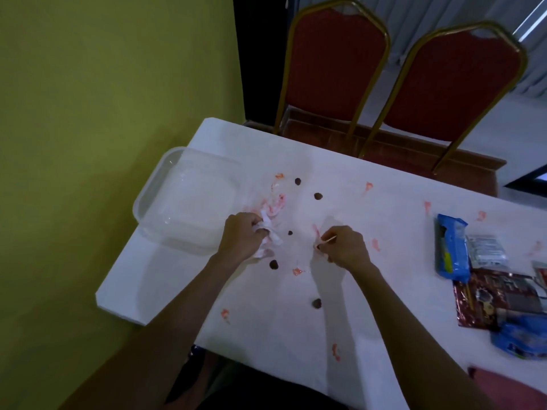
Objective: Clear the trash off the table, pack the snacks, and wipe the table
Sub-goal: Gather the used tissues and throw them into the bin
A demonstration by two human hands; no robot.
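Two forearms reach over the white tabletop (296,149) at centre frame: left hand (241,235) clenched on crumpled wrappers (270,232), right hand (344,247) pinching a toothpick (328,240). Loose scraps (overfilled fist) could spill; snack packets (453,250) wait at right.

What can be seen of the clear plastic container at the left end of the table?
The clear plastic container is a shallow, roughly square tub with rounded corners and a raised rim, translucent so the white table shows through. It stands upright, lidless as far as can be told, and looks empty. It sits by the table's left edge, its rim slightly past that edge. The left hand, closed in a grip on crumpled white wrappers, is just right of it; whether they touch is unclear.
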